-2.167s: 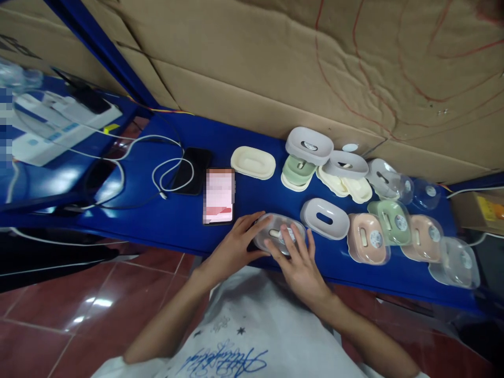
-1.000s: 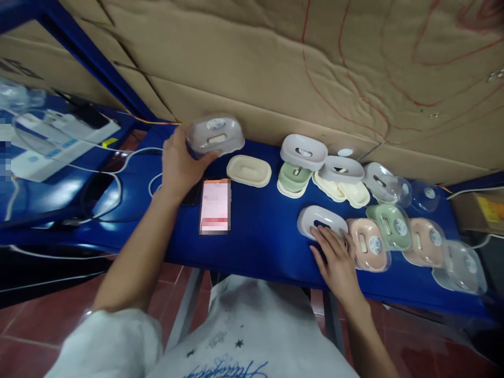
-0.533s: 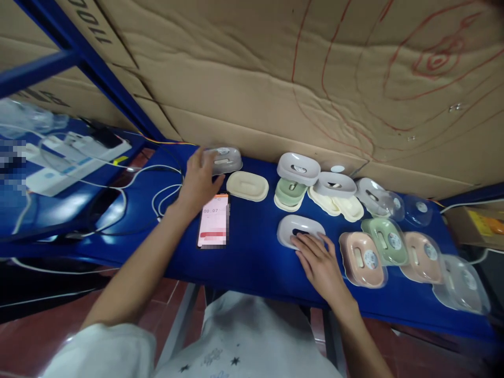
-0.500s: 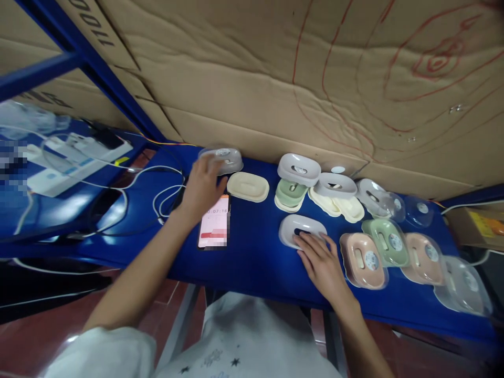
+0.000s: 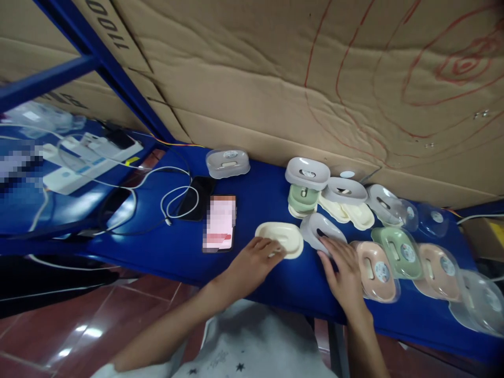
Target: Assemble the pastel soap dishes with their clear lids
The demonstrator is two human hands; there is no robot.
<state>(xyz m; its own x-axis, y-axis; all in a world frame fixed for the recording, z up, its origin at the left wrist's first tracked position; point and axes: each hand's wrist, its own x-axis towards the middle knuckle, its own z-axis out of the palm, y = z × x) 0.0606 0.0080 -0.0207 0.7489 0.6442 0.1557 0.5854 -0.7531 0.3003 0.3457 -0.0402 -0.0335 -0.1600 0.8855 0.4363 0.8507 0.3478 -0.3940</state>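
Your left hand (image 5: 255, 262) grips cream oval plastic tray (image 5: 292, 236); right hand (image 5: 343, 265), apart, grips slotted grey oval plastic shell (image 5: 312, 232), right.

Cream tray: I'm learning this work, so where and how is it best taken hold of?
The cream tray is likely best pinched by its rim at the left end, from the near left: it is shallow, the rim offers an edge, and the grey case sits close by its right end. The left grip is there.
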